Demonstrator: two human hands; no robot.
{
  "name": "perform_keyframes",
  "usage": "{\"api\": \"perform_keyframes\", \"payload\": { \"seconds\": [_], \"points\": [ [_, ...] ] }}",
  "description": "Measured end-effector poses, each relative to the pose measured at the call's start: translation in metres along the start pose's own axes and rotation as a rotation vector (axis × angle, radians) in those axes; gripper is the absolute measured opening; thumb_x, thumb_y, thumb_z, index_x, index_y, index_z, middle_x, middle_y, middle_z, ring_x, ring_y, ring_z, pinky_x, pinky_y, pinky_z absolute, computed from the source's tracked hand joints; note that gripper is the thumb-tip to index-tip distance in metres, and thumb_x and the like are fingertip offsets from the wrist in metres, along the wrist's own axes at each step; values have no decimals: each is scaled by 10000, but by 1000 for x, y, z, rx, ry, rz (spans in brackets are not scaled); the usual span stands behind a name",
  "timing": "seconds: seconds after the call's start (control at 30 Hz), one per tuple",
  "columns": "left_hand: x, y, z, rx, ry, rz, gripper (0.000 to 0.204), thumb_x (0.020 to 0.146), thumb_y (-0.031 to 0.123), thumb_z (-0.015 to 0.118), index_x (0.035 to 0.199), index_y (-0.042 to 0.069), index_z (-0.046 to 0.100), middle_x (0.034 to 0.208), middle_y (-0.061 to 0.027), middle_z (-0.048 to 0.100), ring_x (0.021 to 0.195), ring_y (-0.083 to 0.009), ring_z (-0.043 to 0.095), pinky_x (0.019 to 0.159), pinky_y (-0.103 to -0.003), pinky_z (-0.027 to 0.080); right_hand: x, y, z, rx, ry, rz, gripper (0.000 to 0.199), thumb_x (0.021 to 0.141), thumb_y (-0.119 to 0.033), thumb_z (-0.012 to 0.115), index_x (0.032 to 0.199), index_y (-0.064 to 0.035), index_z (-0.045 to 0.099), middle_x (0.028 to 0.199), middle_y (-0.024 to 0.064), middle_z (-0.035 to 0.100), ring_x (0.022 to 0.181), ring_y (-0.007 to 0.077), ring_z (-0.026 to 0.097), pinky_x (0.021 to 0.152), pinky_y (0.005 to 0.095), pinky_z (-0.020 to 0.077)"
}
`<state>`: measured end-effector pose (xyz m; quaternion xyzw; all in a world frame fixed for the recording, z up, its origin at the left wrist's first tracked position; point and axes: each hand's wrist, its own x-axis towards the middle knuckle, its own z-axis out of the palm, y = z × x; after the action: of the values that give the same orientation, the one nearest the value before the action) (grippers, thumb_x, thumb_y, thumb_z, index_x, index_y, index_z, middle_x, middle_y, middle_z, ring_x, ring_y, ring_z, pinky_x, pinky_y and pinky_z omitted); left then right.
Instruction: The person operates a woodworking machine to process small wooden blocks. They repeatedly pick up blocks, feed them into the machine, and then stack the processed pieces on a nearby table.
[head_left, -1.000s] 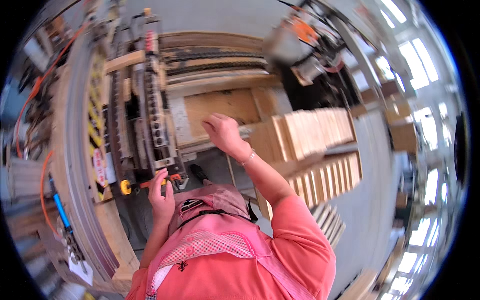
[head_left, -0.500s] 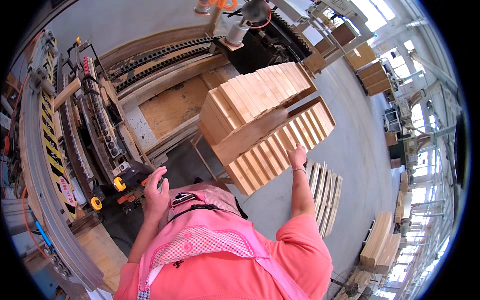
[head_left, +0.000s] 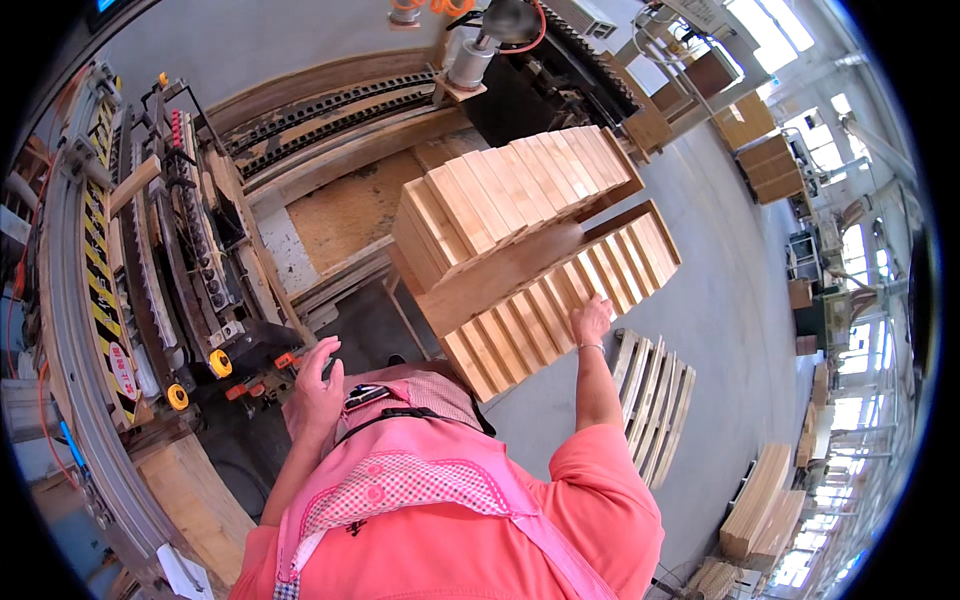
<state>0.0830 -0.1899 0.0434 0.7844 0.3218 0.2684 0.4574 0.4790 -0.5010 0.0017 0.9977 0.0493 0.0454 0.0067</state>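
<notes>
Stack of light wooden boards (head_left: 530, 270) stands at frame centre, directly ahead of the person: boards set on edge in two rows, upper row and lower row, separated by a flat plank laid between them. Right hand (head_left: 592, 320) is raised to the lower row, fingers resting against the board ends near its right half; touching, but whether the fingers curl round a board cannot be told from this angle. A thin band shows at that wrist. Left hand (head_left: 316, 388) is held up near the chest, fingers spread and open, holding nothing, well apart from the stack and nearest to the machine edge on the left. The person wears a pink shirt with a pink checked apron (head_left: 400, 480), strap crossing the back. Left of the stack lies a flat brown panel (head_left: 345, 210) set into the machine bed. Further left runs a long woodworking machine (head_left: 190, 250) with roller rows, a yellow and black striped guard (head_left: 100, 270) and small yellow and orange knobs (head_left: 220, 363) near the left hand. Right of the person, an empty wooden pallet (head_left: 655, 400) lies on the grey concrete floor (head_left: 740, 300). More stacked timber (head_left: 760, 500) sits at lower right, well apart; windows beyond.
</notes>
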Motion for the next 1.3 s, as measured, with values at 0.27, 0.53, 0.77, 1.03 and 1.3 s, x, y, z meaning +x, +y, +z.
{"api": "perform_keyframes", "payload": {
  "seconds": [0.27,0.53,0.77,1.03,1.3],
  "points": [
    [-4,-11,-9,5,8,5,225,801,21,566,1025,8,588,1109,-123,608,1050,-273,568,924,-349,430,2,1,8,-49,16,-32,350,671,-144,649,980,-22,538,1050,172,528,1048,342,501,845,404,477],
    [-7,-17,-37,35,-8,10,244,805,8,558,1047,-1,585,1133,-110,606,1020,-222,583,839,-301,453,-14,-6,-26,41,119,-151,407,671,-188,708,998,-18,536,986,167,561,981,332,530,839,405,463],
    [-14,-44,-64,-119,27,-71,258,778,-1,567,1029,36,610,1095,-108,622,1022,-247,594,837,-332,482,-45,-108,-109,304,379,-569,495,654,-140,721,1104,-40,540,985,146,555,951,338,535,802,428,466],
    [2,-74,-86,-381,234,-221,244,826,29,574,1069,30,604,1040,-62,642,900,-134,611,786,-262,481,-70,-362,-162,408,101,-1294,433,671,-159,717,1069,-86,562,924,121,569,882,317,557,745,416,477],
    [44,-72,-130,-822,516,-432,241,897,83,528,1117,-3,572,1062,-65,624,942,-133,600,815,-258,461,-132,-671,-127,533,-40,-1784,378,650,-142,661,1004,-31,590,903,170,586,883,351,571,758,419,484]
  ]
}}
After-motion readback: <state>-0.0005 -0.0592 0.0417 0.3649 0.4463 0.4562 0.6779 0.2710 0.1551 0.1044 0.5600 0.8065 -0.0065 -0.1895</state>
